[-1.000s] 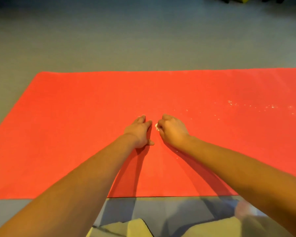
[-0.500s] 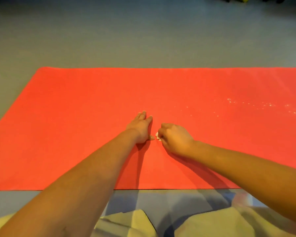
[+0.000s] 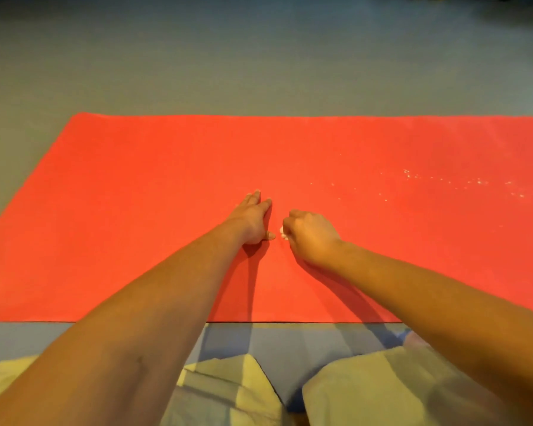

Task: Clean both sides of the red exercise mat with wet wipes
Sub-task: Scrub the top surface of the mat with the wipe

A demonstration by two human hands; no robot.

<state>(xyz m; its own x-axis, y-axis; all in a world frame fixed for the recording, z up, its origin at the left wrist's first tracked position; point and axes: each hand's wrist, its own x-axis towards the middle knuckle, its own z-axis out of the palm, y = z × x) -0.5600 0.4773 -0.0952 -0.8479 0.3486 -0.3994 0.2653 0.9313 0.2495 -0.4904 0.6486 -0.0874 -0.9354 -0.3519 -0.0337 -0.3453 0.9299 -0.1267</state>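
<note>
While your right grip [image 3: 310,234] curls around a mostly hidden wet wipe [image 3: 282,233], your left grip [image 3: 253,222] lies flat on the red mat [image 3: 130,216], stretched 9-to-3 o'clock, cropped at 3.

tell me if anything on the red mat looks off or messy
Only one thing: a trail of small pale specks across the right part of the red mat, beyond the right hand gripping the wipe. Whether droplets or crumbs, I cannot tell. Otherwise the mat lies flat on the floor.
</note>
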